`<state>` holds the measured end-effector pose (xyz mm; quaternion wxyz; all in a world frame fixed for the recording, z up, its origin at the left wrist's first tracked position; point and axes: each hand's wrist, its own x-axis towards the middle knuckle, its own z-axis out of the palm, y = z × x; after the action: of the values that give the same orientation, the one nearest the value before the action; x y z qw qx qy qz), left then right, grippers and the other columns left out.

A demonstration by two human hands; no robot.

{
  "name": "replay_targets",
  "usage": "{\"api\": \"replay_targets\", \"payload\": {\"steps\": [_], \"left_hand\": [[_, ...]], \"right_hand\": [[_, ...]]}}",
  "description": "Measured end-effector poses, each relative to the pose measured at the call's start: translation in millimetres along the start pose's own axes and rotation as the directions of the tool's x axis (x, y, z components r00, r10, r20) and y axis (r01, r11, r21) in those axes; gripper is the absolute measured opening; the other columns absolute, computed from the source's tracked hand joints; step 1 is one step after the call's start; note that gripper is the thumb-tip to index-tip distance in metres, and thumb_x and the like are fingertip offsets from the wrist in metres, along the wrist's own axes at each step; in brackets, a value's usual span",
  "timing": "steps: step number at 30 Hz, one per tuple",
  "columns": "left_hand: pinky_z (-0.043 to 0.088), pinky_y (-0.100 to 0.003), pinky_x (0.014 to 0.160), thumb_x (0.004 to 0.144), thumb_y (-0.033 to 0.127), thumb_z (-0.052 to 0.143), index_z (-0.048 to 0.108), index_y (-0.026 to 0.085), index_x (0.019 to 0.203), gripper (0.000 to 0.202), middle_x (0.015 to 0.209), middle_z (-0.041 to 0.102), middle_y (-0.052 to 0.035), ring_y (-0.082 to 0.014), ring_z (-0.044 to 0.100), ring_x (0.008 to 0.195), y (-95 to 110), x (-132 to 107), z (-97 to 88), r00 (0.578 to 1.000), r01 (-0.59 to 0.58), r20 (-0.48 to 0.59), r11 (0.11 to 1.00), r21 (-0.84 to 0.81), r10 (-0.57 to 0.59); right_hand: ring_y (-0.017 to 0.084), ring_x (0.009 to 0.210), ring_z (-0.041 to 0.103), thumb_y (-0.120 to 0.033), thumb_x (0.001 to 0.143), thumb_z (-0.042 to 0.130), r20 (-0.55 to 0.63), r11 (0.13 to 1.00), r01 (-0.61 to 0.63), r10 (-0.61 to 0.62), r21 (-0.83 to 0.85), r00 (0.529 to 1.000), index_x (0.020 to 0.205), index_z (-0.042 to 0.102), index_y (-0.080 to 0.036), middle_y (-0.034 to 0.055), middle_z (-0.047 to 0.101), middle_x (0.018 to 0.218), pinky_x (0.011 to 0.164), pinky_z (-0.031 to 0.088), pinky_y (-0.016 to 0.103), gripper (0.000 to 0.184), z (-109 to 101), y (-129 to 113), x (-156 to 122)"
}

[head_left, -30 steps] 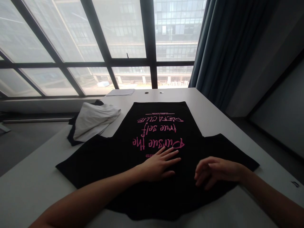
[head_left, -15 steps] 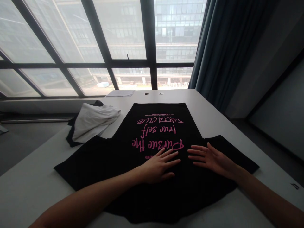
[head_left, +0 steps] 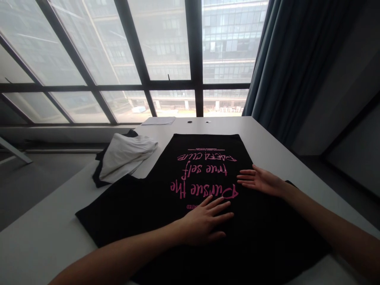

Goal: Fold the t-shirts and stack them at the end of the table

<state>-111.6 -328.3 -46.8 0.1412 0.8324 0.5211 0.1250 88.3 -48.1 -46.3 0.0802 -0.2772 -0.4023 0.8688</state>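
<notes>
A black T-shirt (head_left: 154,202) with pink lettering lies spread flat on a white table (head_left: 38,241), its hem pointing to the window. My left hand (head_left: 204,221) rests flat on the shirt just below the pink print, fingers stretched out. My right hand (head_left: 261,180) lies flat and open on the shirt's right side, beside the lettering, fingers pointing left. Neither hand holds anything.
A crumpled white and dark garment (head_left: 124,158) lies on the table's left edge. A sheet of paper (head_left: 158,120) sits at the far edge by the window. A dark curtain (head_left: 285,67) hangs at the right.
My right hand opened from a loose curl, then slid away from me and to the right over the shirt. My left hand stayed in place. The camera tilted a little.
</notes>
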Motion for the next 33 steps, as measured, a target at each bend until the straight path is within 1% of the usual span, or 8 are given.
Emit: {"api": "replay_targets", "payload": {"steps": [9,12,15,18,21,24,29,33], "left_hand": [[0.015,-0.057,0.123,0.099,0.049,0.053,0.028,0.032,0.159,0.068,0.166,0.022,-0.0048,-0.0330,0.018,0.152,-0.4,-2.1,-4.0,1.000,-0.003,0.007,1.000,-0.030,0.003],[0.015,-0.058,0.123,0.100,0.049,0.052,0.026,0.032,0.159,0.067,0.166,0.022,-0.0045,-0.0326,0.018,0.153,0.9,-2.5,-8.3,1.000,0.006,0.015,0.999,-0.049,-0.005],[0.017,-0.058,0.123,0.100,0.049,0.053,0.026,0.032,0.159,0.068,0.165,0.025,-0.0053,-0.0329,0.020,0.152,0.8,-2.1,-11.0,1.000,0.008,0.021,0.998,-0.067,-0.007],[0.019,-0.058,0.122,0.098,0.048,0.057,0.029,0.032,0.159,0.069,0.163,0.029,-0.0070,-0.0340,0.025,0.150,-1.4,-1.2,-9.5,1.000,-0.007,0.000,0.998,-0.061,0.007],[0.019,-0.057,0.122,0.096,0.049,0.060,0.029,0.031,0.158,0.072,0.162,0.030,-0.0076,-0.0339,0.026,0.150,-3.3,-0.8,-7.0,1.000,-0.017,-0.014,0.999,-0.048,0.016],[0.019,-0.056,0.123,0.095,0.048,0.062,0.029,0.030,0.158,0.073,0.163,0.030,-0.0073,-0.0336,0.025,0.150,-2.4,-0.7,-8.0,1.000,-0.012,-0.009,0.999,-0.048,0.011],[0.014,-0.059,0.123,0.097,0.047,0.059,0.032,0.028,0.157,0.069,0.163,0.027,-0.0081,-0.0339,0.022,0.151,1.0,0.2,-13.0,0.999,0.014,0.030,0.997,-0.078,-0.012],[0.013,-0.058,0.123,0.099,0.049,0.055,0.031,0.030,0.158,0.066,0.164,0.026,-0.0065,-0.0327,0.021,0.152,0.8,-0.4,-12.9,0.999,0.019,0.030,0.994,-0.112,-0.016]], "right_hand": [[0.036,0.116,0.067,-0.042,0.103,0.046,-0.007,0.971,-0.198,0.198,-0.137,0.980,0.138,0.046,-0.005,0.0329,0.058,0.133,0.081,0.064,0.045,0.051,-38.6,-99.0,112.6],[0.034,0.112,0.069,-0.040,0.105,0.041,-0.060,0.983,-0.159,0.154,-0.092,0.986,0.137,0.046,-0.004,0.0336,0.058,0.132,0.076,0.064,0.044,0.048,-52.4,-128.1,148.2],[0.031,0.111,0.069,-0.038,0.106,0.032,-0.150,1.000,-0.011,0.014,0.017,0.989,0.137,0.044,-0.003,0.0349,0.055,0.135,0.073,0.064,0.040,0.048,-64.3,-148.0,179.6],[0.030,0.118,0.066,-0.045,0.105,0.028,-0.255,0.966,0.234,-0.200,0.108,0.946,0.141,0.040,-0.007,0.0331,0.047,0.144,0.077,0.063,0.041,0.054,-71.1,-155.8,205.2],[0.028,0.128,0.058,-0.059,0.101,0.026,-0.377,0.872,0.474,-0.401,0.121,0.835,0.146,0.037,-0.017,0.0260,0.041,0.152,0.090,0.057,0.048,0.062,-71.9,-153.7,224.6],[0.024,0.134,0.052,-0.064,0.098,0.025,-0.441,0.785,0.611,-0.515,0.101,0.735,0.147,0.038,-0.024,0.0197,0.040,0.153,0.101,0.049,0.052,0.065,-70.1,-148.4,235.9],[0.022,0.136,0.050,-0.068,0.096,0.026,-0.494,0.746,0.646,-0.505,0.161,0.707,0.155,0.024,-0.026,0.0186,0.029,0.160,0.101,0.049,0.049,0.073,-62.5,-146.0,232.2],[0.019,0.132,0.054,-0.067,0.097,0.025,-0.410,0.723,0.672,-0.570,0.160,0.712,0.156,0.024,-0.030,0.0139,0.029,0.161,0.101,0.051,0.044,0.069,-35.1,-140.6,214.5]]}}
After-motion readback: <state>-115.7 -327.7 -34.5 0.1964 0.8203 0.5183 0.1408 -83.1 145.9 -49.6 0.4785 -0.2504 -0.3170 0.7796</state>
